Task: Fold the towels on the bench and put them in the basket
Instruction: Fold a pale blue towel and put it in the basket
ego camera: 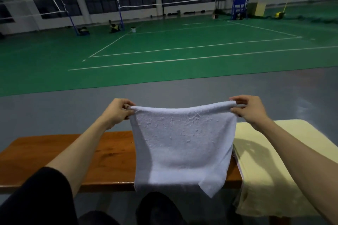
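White towel (182, 142) hangs spread over the desk (102, 151), its lower edge trailing past the front. My left hand (118, 113) pinches one top corner and my right hand (250, 110) the other. Folding appears barely begun. A yellow towel (265, 160) lies unfolded beside it. No basket is visible, so most steps remain.

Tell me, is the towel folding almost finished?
Not yet. Nothing looks finished: no folded towel or basket shows. The left hand and right hand hold the pale towel up by its top corners over the bench. The yellow towel lies spread there, waiting; both must reach the basket.
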